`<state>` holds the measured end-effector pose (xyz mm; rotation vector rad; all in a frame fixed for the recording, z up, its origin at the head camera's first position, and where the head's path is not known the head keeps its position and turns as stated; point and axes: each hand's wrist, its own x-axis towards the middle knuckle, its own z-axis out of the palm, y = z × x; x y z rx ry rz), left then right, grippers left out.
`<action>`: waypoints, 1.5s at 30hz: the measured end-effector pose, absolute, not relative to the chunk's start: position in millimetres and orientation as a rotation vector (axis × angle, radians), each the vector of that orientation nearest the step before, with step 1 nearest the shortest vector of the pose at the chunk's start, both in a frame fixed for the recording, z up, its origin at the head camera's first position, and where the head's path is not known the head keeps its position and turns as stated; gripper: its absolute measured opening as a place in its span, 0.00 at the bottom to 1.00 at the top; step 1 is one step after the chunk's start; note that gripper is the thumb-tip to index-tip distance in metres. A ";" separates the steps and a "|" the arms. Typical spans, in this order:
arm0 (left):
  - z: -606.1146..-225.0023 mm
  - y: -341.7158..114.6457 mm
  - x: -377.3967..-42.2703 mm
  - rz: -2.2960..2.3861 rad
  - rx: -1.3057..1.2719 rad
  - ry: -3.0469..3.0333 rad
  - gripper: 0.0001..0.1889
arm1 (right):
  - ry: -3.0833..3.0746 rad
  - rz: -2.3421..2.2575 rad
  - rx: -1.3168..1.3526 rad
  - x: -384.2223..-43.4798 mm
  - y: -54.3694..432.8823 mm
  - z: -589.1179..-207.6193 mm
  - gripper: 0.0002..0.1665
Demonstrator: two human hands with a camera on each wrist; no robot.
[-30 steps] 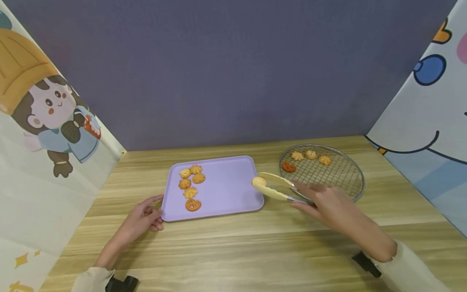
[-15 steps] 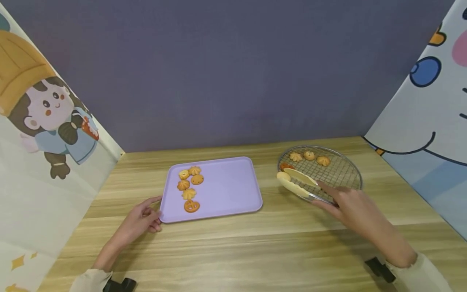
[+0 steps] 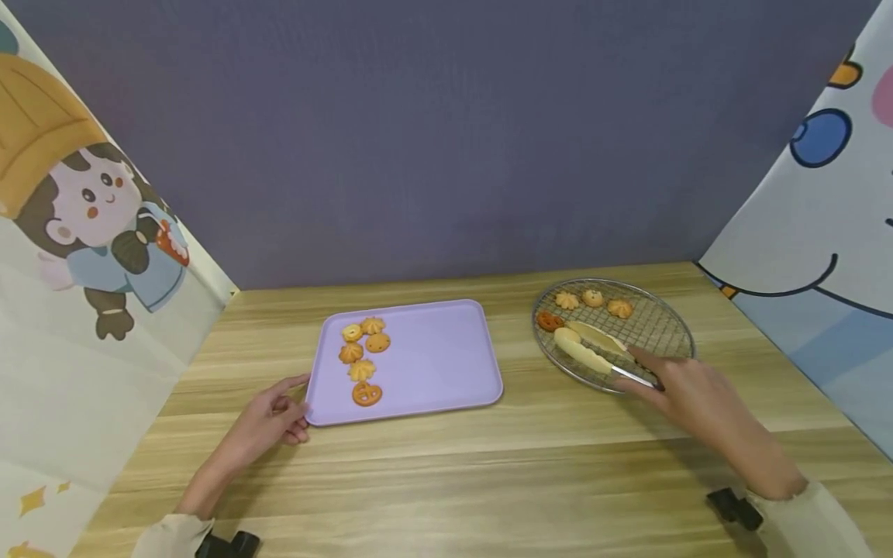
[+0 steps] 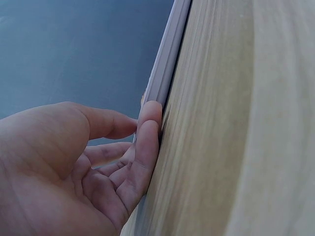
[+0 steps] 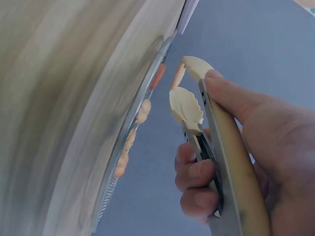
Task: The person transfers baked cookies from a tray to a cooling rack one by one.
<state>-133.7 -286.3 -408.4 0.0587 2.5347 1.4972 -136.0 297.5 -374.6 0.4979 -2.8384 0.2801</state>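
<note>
My right hand (image 3: 698, 395) grips a pair of tongs (image 3: 587, 355) with cream scalloped tips. Between those tips is a pale round cookie (image 5: 177, 76), raised off the rack in the right wrist view. Below is a round wire rack (image 3: 656, 329), holding a pretzel-shaped cookie (image 3: 549, 321) and several small cookies (image 3: 620, 308) near its far rim. My left hand (image 3: 261, 418) holds the near left corner of a lilac tray (image 3: 439, 353), its fingertips at the rim in the left wrist view. Several cookies (image 3: 362, 370) and a pretzel (image 3: 367, 394) lie along the tray's left side.
Tray and rack stand apart on a wood-grain table (image 3: 446, 480). A dark blue-grey panel (image 3: 446, 139) rises behind them. Printed side panels (image 3: 77, 325) flank the table, one with a cartoon cook and the other with a large cartoon face.
My right hand has carried the tongs and round cookie rightward, from the tray's right edge to over the rack. My left hand stays at the tray corner.
</note>
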 end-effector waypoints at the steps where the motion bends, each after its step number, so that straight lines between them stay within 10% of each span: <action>1: -407.9 -286.4 -133.5 1.495 0.058 2.535 0.29 | -2.854 0.284 0.489 -136.7 299.0 -374.9 0.38; 45: -411.1 -288.3 -134.4 1.527 0.087 2.513 0.31 | -3.026 0.262 0.390 -185.6 322.4 -379.9 0.43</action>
